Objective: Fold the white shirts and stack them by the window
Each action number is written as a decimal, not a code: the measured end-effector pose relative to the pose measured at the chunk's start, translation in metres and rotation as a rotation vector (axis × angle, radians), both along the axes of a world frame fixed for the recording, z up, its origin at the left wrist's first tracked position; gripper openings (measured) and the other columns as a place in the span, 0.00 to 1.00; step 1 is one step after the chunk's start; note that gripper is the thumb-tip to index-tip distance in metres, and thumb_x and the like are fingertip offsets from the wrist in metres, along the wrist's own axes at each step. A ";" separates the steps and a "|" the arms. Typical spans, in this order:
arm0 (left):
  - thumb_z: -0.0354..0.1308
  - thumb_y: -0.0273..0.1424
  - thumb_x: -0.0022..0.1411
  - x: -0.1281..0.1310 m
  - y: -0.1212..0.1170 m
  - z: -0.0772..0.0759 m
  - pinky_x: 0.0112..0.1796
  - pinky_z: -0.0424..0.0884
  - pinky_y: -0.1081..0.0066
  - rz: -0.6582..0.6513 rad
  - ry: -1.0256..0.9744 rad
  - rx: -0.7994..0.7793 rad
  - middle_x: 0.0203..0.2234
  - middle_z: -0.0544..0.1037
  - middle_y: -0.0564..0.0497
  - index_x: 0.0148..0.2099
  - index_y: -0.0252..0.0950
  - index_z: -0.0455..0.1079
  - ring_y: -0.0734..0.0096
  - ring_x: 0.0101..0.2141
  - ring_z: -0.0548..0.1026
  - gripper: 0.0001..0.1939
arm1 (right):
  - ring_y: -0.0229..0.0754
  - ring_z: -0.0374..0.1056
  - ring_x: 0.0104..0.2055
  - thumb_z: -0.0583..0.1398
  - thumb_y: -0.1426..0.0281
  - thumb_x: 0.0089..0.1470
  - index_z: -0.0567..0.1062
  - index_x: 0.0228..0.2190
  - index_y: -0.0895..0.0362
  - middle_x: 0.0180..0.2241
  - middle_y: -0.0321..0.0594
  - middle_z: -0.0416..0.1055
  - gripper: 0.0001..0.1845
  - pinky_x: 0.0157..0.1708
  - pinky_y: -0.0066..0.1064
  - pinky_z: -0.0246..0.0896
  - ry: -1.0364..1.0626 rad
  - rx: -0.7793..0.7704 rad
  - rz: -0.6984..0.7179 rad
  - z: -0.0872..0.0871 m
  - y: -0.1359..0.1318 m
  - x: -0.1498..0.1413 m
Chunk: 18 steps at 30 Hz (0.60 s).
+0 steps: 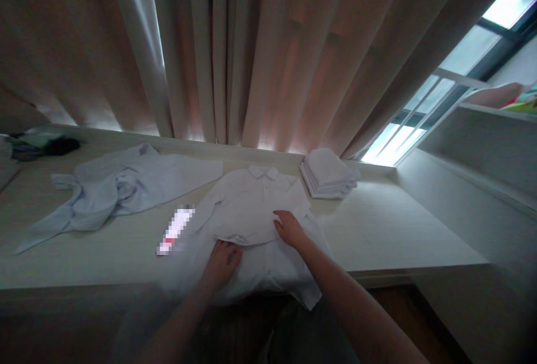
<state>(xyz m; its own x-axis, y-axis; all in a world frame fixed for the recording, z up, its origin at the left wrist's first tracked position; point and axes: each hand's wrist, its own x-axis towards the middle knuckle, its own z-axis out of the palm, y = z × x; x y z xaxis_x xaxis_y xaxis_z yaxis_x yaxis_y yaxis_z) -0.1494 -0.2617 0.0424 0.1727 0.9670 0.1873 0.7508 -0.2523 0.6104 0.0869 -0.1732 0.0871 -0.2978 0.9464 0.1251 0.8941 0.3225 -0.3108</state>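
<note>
A white collared shirt (251,207) lies spread face up on the pale table (377,230), collar toward the curtain, its hem hanging over the near edge. A sleeve is folded across its chest. My left hand (223,260) rests flat on the lower front of the shirt, fingers stretched out. My right hand (288,227) lies flat on the shirt's right side, near the edge of the folded sleeve, fingers extended.
A crumpled light-blue shirt (121,188) lies at the left. A stack of folded white garments (328,173) sits at the back right by the curtain (251,51). Dark items (42,145) lie far left. A white shelf unit (482,151) stands at the right.
</note>
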 end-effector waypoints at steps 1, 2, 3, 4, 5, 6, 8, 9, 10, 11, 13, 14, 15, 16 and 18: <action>0.44 0.42 0.59 -0.003 0.003 0.000 0.46 0.62 0.60 0.082 -0.126 -0.039 0.35 0.73 0.46 0.35 0.36 0.68 0.64 0.42 0.69 0.17 | 0.42 0.55 0.53 0.51 0.71 0.53 0.65 0.48 0.58 0.49 0.43 0.64 0.20 0.53 0.36 0.47 -0.018 0.008 -0.072 -0.003 0.001 0.014; 0.43 0.43 0.60 -0.005 0.006 0.000 0.42 0.66 0.62 0.202 -0.260 -0.088 0.32 0.73 0.47 0.36 0.35 0.67 0.66 0.37 0.71 0.18 | 0.43 0.54 0.54 0.50 0.72 0.53 0.64 0.49 0.58 0.50 0.45 0.63 0.20 0.54 0.37 0.46 -0.033 0.012 -0.148 -0.006 0.000 0.028; 0.43 0.44 0.59 -0.006 0.010 0.001 0.37 0.69 0.64 0.338 -0.398 -0.146 0.31 0.73 0.47 0.39 0.34 0.64 0.68 0.33 0.73 0.19 | 0.44 0.54 0.54 0.50 0.72 0.53 0.64 0.49 0.59 0.50 0.47 0.62 0.20 0.53 0.38 0.45 -0.051 0.016 -0.231 -0.009 -0.001 0.040; 0.43 0.46 0.59 -0.007 0.014 0.001 0.33 0.71 0.65 0.470 -0.530 -0.210 0.31 0.72 0.48 0.44 0.34 0.61 0.70 0.29 0.73 0.21 | 0.46 0.53 0.54 0.50 0.72 0.53 0.63 0.49 0.59 0.51 0.48 0.61 0.20 0.53 0.39 0.46 -0.070 0.016 -0.318 -0.012 -0.004 0.052; 0.43 0.47 0.58 -0.007 0.017 0.002 0.29 0.71 0.67 0.580 -0.641 -0.277 0.31 0.72 0.48 0.49 0.33 0.56 0.72 0.27 0.73 0.25 | 0.47 0.53 0.54 0.50 0.72 0.53 0.62 0.49 0.59 0.51 0.50 0.60 0.21 0.52 0.39 0.48 -0.089 0.012 -0.402 -0.015 -0.008 0.063; 0.43 0.47 0.58 -0.007 0.021 0.002 0.26 0.71 0.68 0.656 -0.719 -0.340 0.31 0.72 0.48 0.53 0.32 0.50 0.73 0.24 0.73 0.28 | 0.49 0.54 0.54 0.50 0.72 0.53 0.62 0.50 0.59 0.51 0.51 0.60 0.21 0.50 0.40 0.50 -0.107 0.005 -0.481 -0.019 -0.011 0.072; 0.44 0.46 0.58 -0.008 0.029 0.002 0.23 0.70 0.68 0.697 -0.739 -0.438 0.29 0.72 0.48 0.57 0.29 0.42 0.72 0.21 0.73 0.33 | 0.52 0.55 0.52 0.50 0.70 0.53 0.61 0.49 0.59 0.50 0.54 0.60 0.21 0.46 0.42 0.53 -0.137 -0.019 -0.612 -0.025 -0.019 0.086; 0.46 0.44 0.58 -0.009 0.032 0.002 0.23 0.70 0.68 0.683 -0.700 -0.465 0.27 0.72 0.48 0.58 0.28 0.42 0.71 0.21 0.73 0.33 | 0.53 0.56 0.52 0.49 0.69 0.53 0.61 0.49 0.60 0.48 0.55 0.61 0.20 0.44 0.42 0.55 -0.149 -0.032 -0.661 -0.028 -0.022 0.092; 0.47 0.42 0.57 -0.010 0.035 0.002 0.23 0.70 0.68 0.662 -0.653 -0.477 0.26 0.73 0.48 0.57 0.28 0.45 0.70 0.20 0.72 0.32 | 0.54 0.57 0.51 0.49 0.69 0.54 0.62 0.48 0.61 0.47 0.55 0.62 0.20 0.43 0.43 0.55 -0.158 -0.046 -0.697 -0.030 -0.023 0.097; 0.49 0.40 0.56 -0.011 0.037 0.002 0.22 0.69 0.68 0.640 -0.610 -0.479 0.25 0.72 0.49 0.55 0.28 0.50 0.69 0.20 0.72 0.29 | 0.54 0.59 0.49 0.49 0.68 0.54 0.63 0.47 0.61 0.45 0.55 0.63 0.19 0.42 0.42 0.56 -0.164 -0.061 -0.721 -0.033 -0.024 0.102; 0.51 0.36 0.54 -0.013 0.040 0.002 0.23 0.69 0.69 0.608 -0.555 -0.463 0.24 0.72 0.49 0.49 0.30 0.59 0.69 0.20 0.72 0.22 | 0.52 0.62 0.46 0.49 0.68 0.54 0.65 0.44 0.61 0.42 0.54 0.66 0.17 0.41 0.40 0.57 -0.169 -0.091 -0.744 -0.037 -0.023 0.111; 0.51 0.35 0.53 -0.014 0.041 0.003 0.23 0.69 0.69 0.603 -0.541 -0.444 0.25 0.72 0.49 0.46 0.30 0.61 0.70 0.20 0.72 0.19 | 0.51 0.63 0.45 0.49 0.68 0.54 0.66 0.43 0.60 0.40 0.52 0.67 0.15 0.40 0.39 0.57 -0.168 -0.105 -0.746 -0.039 -0.021 0.115; 0.51 0.35 0.53 -0.016 0.042 0.004 0.23 0.69 0.70 0.602 -0.527 -0.417 0.27 0.72 0.48 0.45 0.31 0.63 0.70 0.21 0.72 0.18 | 0.49 0.64 0.43 0.49 0.68 0.54 0.67 0.41 0.59 0.39 0.50 0.68 0.14 0.39 0.38 0.57 -0.165 -0.119 -0.746 -0.041 -0.019 0.119; 0.51 0.36 0.53 -0.018 0.042 0.004 0.24 0.69 0.71 0.609 -0.517 -0.384 0.29 0.72 0.48 0.45 0.32 0.62 0.70 0.22 0.73 0.18 | 0.48 0.65 0.42 0.49 0.68 0.55 0.67 0.41 0.59 0.38 0.49 0.69 0.14 0.39 0.36 0.57 -0.160 -0.130 -0.744 -0.042 -0.017 0.123; 0.49 0.36 0.53 -0.023 0.041 0.006 0.24 0.69 0.71 0.635 -0.486 -0.330 0.32 0.72 0.46 0.47 0.32 0.61 0.70 0.24 0.73 0.20 | 0.45 0.66 0.41 0.48 0.69 0.56 0.68 0.40 0.57 0.37 0.46 0.69 0.13 0.37 0.34 0.57 -0.150 -0.141 -0.746 -0.044 -0.014 0.131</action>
<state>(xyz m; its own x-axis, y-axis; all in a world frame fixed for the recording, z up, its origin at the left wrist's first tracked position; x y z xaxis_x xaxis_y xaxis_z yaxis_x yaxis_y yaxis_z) -0.1722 -0.2206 0.0488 -0.4455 0.8710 -0.2070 0.3264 0.3733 0.8684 0.2178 -0.1872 0.0435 0.4205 0.9073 -0.0027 0.8950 -0.4153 -0.1630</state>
